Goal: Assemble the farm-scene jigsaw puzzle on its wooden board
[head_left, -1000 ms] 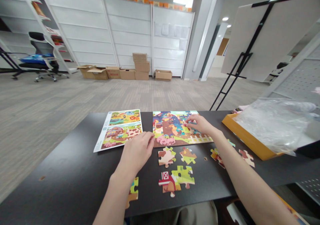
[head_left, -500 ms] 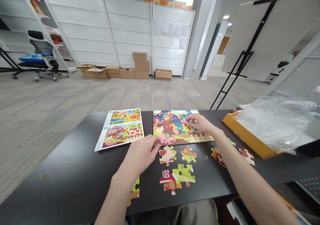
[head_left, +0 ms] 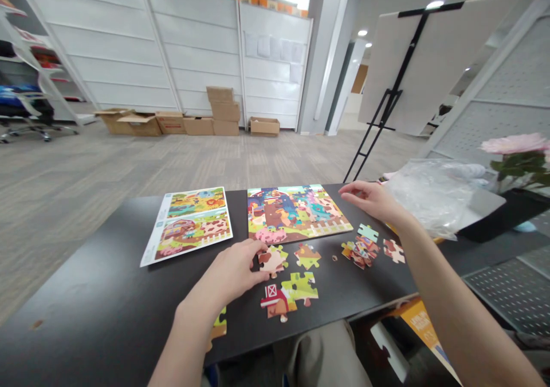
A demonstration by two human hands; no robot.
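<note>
My left hand [head_left: 235,265] is low over the black table, thumb and fingers apart at the left edge of a brown-and-white cow-patterned puzzle piece [head_left: 273,261], which lies flat. To the right of the board, my right hand [head_left: 370,199] hovers with its fingers stretched out and nothing visible in them. Between the hands lies the farm jigsaw board [head_left: 296,212], partly filled with pieces. A green and brown piece [head_left: 307,256] and a joined cluster with a red barn [head_left: 278,301] sit in front of it. My left wrist partly covers another piece [head_left: 219,324].
A printed reference sheet [head_left: 195,224] lies left of the board. Right of it are a pile of puzzle pieces [head_left: 361,251], a single brown-and-white piece [head_left: 393,251], a clear plastic bag [head_left: 433,195] and a black flowerpot [head_left: 507,215]. An easel [head_left: 387,103] stands beyond the table.
My right hand has moved off the board to its right side. My left hand has come down from the board's lower edge to the cow-patterned piece. The view has swung right.
</note>
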